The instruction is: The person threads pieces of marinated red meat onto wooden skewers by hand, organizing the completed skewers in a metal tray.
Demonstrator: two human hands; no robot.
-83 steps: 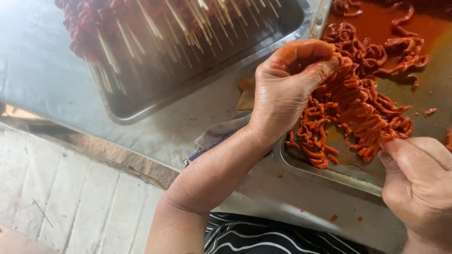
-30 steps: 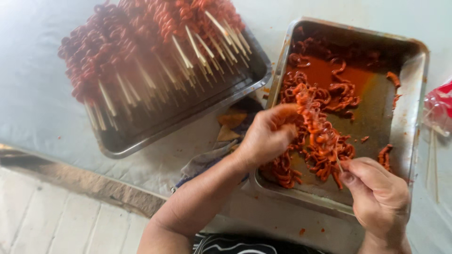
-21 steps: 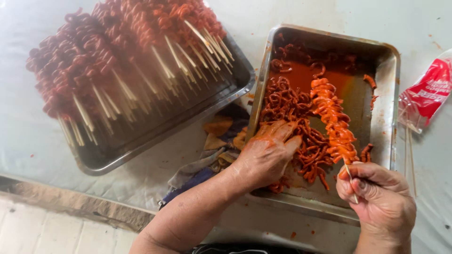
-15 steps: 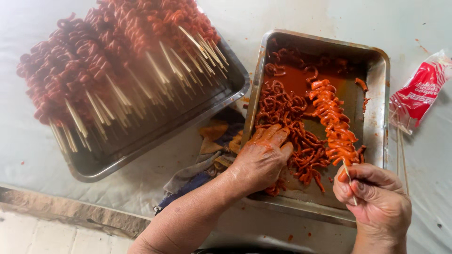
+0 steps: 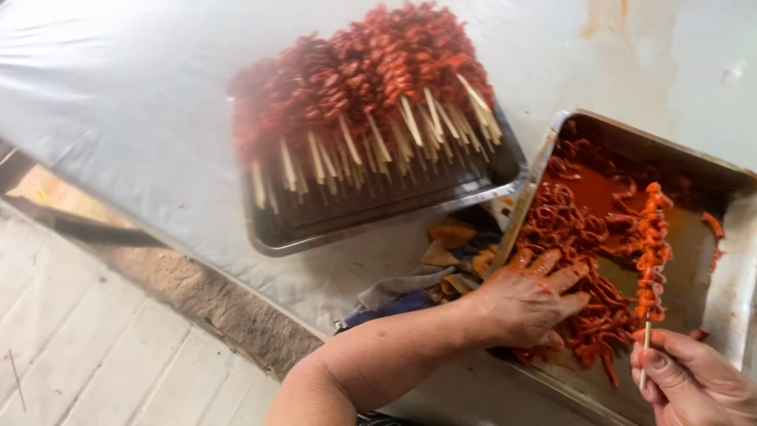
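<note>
The right hand [image 5: 694, 383] pinches the thin wooden skewer loaded with orange-red meat [image 5: 653, 244], long axis toward 12 o'clock, while the left hand [image 5: 528, 296], at 9 o'clock from it, rests spread on loose marinated strips [image 5: 572, 229] in the steel tray [image 5: 694, 162].

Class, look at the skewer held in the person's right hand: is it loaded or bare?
Loaded. The skewer in the right hand carries red-orange marinated strips along most of its length; only the bare wooden end shows at the fingers.

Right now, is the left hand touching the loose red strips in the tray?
Touching. The head view shows the left hand lying flat on the red strips, fingers pressed among them inside the metal tray.
</note>
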